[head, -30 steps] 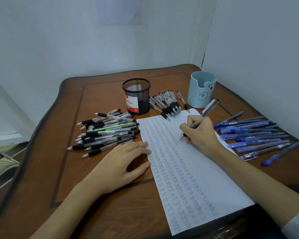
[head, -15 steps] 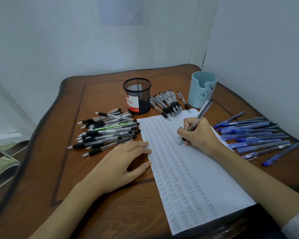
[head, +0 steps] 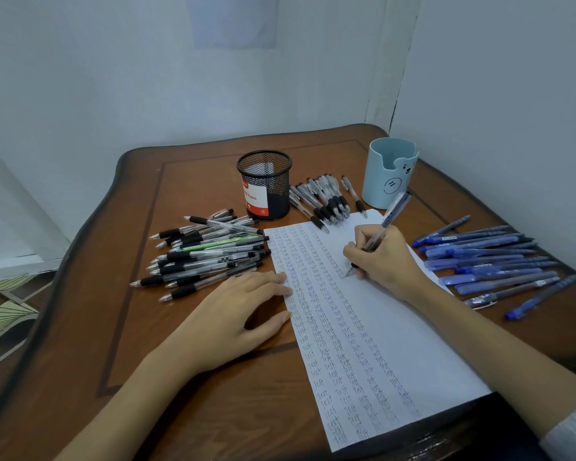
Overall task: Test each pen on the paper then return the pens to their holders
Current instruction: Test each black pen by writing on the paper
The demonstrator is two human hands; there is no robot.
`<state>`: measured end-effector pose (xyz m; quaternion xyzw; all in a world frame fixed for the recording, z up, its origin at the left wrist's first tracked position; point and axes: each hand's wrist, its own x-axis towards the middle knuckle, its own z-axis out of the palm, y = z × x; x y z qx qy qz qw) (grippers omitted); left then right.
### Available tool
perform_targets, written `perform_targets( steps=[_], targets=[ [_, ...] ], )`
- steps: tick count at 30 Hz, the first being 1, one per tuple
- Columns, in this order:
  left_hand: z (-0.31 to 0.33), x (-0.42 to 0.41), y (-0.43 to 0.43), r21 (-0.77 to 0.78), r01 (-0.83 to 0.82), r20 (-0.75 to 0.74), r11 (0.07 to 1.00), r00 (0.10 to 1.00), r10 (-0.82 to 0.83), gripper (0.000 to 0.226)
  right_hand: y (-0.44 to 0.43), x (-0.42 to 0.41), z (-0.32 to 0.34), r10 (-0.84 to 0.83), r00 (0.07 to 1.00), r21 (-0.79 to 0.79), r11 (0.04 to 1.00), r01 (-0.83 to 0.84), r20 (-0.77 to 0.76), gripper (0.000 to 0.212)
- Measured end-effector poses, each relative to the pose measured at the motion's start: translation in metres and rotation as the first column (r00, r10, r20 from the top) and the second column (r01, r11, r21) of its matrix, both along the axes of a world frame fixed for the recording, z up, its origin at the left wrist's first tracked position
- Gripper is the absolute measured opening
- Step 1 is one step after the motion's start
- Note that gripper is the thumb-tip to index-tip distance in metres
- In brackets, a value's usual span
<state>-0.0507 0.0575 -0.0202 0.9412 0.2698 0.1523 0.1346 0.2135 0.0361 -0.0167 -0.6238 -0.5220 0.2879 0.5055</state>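
The right hand [head: 388,257] has slid left across the paper [head: 396,344], and its pen [head: 391,212] now stands steeper. Fingers and thumb pinch the translucent blue-grey pen low on its barrel, its tip touching the sheet's far half beside columns of handwritten "test". The left hand [head: 236,314] lies flat on the table [head: 197,168], fingers loosely spread, fingertips touching the paper's left edge.

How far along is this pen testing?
Done: columns of "test" fill much of the paper. In hand: the right hand grips a pen, tip on paper; the left hand touches its edge. Left: no pens stick out of the mesh holder or blue holder; black pens and blue pens lie loose.
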Motion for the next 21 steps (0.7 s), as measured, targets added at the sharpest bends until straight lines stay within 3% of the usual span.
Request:
perform_targets(
  steps=[2,6,8,13,17,21],
  targets=[
    [0.000,0.000,0.000,0.001,0.001,0.004,1.000,1.000,-0.001,0.047,-0.001,0.001,0.002,-0.013,0.997,-0.014,1.000,0.012,-0.075,0.033],
    [0.000,0.001,0.001,-0.006,0.002,0.004,1.000,1.000,-0.002,0.049,0.001,0.003,0.009,-0.072,0.920,-0.057,0.997,0.054,-0.385,0.043],
    [0.000,0.001,0.001,-0.002,0.003,0.006,1.000,1.000,-0.003,0.050,0.001,0.003,0.011,-0.072,0.896,-0.076,0.996,0.043,-0.437,0.039],
    [0.000,0.000,0.001,-0.005,0.000,-0.005,1.000,1.000,0.000,0.050,-0.003,0.005,0.010,0.020,0.935,-0.045,0.998,-0.038,-0.353,0.030],
    [0.000,0.000,0.001,-0.007,0.001,-0.013,1.000,1.000,-0.001,0.051,-0.008,0.004,0.013,0.024,0.979,-0.008,1.000,-0.026,-0.203,0.023],
    [0.000,0.000,0.001,-0.003,0.000,-0.006,1.000,1.000,0.000,0.050,-0.010,0.001,0.015,0.025,0.986,0.010,1.000,-0.023,-0.164,0.017]
  ],
)
